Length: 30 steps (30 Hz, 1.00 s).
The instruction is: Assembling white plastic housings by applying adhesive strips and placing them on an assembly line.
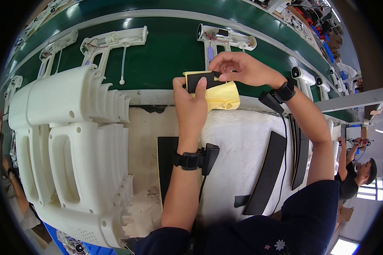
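Note:
My left hand grips a black foam sheet with yellow backing paper, its thumb pressed on the foam's face. The paper hangs partly loose below the foam and bends at its right end. At the sheet's upper right edge, the thumb and fingers of my right hand pinch a small black foam piece. Whether that piece is separate from the sheet, I cannot tell. Both hands are raised over the belt's near rail, and each wrist wears a black strap with a small device.
Stacked white plastic housings fill the left. Black foam strips and a small black piece lie on the white padded surface. The green conveyor belt carries white shells. Another person works at far right.

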Available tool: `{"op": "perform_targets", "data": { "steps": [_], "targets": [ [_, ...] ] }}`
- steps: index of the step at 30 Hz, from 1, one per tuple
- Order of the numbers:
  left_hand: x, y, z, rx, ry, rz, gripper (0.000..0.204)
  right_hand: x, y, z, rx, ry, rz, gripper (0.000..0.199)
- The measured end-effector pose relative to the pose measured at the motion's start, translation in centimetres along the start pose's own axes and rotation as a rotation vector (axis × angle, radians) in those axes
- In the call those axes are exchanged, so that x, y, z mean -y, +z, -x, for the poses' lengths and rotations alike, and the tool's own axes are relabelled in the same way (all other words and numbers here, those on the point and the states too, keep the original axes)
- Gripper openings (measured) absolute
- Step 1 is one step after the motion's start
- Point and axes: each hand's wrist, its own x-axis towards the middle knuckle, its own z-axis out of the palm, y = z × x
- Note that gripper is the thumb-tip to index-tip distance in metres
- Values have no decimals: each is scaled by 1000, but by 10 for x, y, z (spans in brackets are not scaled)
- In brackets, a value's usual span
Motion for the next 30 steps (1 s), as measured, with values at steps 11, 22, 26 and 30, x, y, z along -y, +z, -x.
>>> {"op": "perform_targets", "data": {
  "steps": [11,22,26,30],
  "targets": [
    [8,2,4,240,-283,-65,32,-37,-28,-13,-570,267,164,36],
    [10,3,4,422,-251,-149,30,-47,-17,-12,-570,71,592,45],
    [9,6,5,411,-249,-173,30,-48,-21,-12,-565,48,635,46],
    [25,-3,2,414,-186,-189,35,-32,-16,-22,-456,134,773,48]
  ]
}}
